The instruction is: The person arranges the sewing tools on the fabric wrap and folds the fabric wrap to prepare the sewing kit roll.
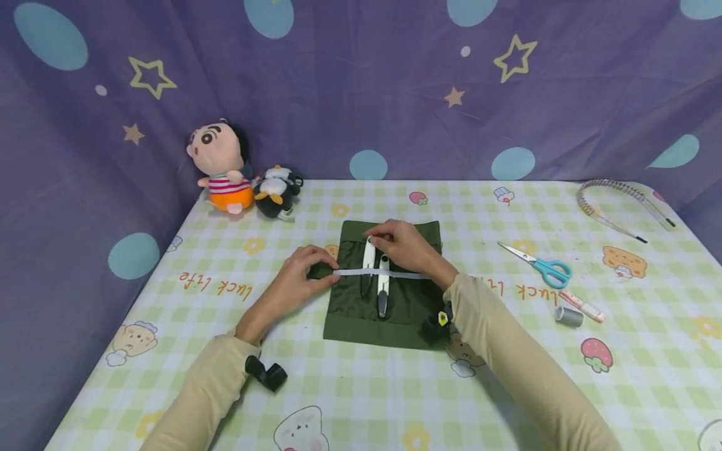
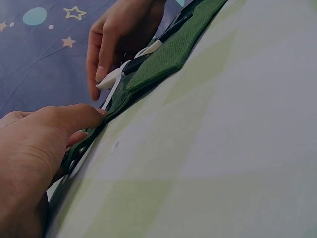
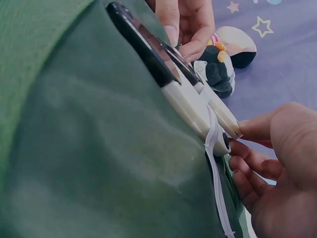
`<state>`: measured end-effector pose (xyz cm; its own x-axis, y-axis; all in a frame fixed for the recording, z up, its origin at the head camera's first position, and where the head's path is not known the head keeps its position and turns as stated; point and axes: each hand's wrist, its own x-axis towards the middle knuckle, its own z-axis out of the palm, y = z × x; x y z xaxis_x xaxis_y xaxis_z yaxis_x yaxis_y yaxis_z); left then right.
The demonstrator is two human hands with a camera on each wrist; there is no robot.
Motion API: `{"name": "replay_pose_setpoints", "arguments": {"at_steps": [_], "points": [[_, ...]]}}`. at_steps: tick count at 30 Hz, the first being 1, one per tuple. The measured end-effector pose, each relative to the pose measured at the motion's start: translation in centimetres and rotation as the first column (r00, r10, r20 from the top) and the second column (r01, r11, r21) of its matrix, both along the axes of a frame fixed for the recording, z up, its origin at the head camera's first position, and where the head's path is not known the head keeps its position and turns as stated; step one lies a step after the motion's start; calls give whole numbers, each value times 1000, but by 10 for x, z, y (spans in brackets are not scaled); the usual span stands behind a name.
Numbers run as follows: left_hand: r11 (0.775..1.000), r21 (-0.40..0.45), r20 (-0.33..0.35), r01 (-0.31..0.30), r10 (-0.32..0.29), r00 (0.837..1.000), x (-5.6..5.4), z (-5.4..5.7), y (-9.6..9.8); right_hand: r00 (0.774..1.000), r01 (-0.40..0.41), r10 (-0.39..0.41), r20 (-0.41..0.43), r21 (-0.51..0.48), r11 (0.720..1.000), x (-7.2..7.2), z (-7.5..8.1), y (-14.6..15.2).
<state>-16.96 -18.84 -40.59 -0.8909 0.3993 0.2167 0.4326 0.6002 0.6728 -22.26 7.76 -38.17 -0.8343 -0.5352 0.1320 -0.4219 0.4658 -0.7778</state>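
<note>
A dark green cloth (image 1: 361,329) lies on the table with a white elastic band (image 1: 403,274) running across it. Two slim tools with white handles and dark ends are under the band: the left tool (image 1: 369,252) sits further up, the right tool (image 1: 383,283) lower. My left hand (image 1: 296,275) pinches the cloth's left edge at the end of the band. With thumb and fingers, my right hand (image 1: 405,244) holds the upper white end of the left tool; the right wrist view shows this grip too. What kind of tools they are is unclear.
Blue-handled scissors (image 1: 549,270), a grey thread spool (image 1: 568,316) and a pink-and-white stick (image 1: 583,307) lie to the right. A headband (image 1: 589,203) rests at the back right. A striped-shirt doll (image 1: 228,188) and a penguin plush (image 1: 275,194) stand at the back left.
</note>
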Motion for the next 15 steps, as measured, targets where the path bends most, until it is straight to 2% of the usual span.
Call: {"name": "replay_pose_setpoints", "arguments": {"at_steps": [15], "points": [[1000,0,3,2,-2,1000,1,0,0,998,-44,45,-41,28,999,4,0,-3]]}}
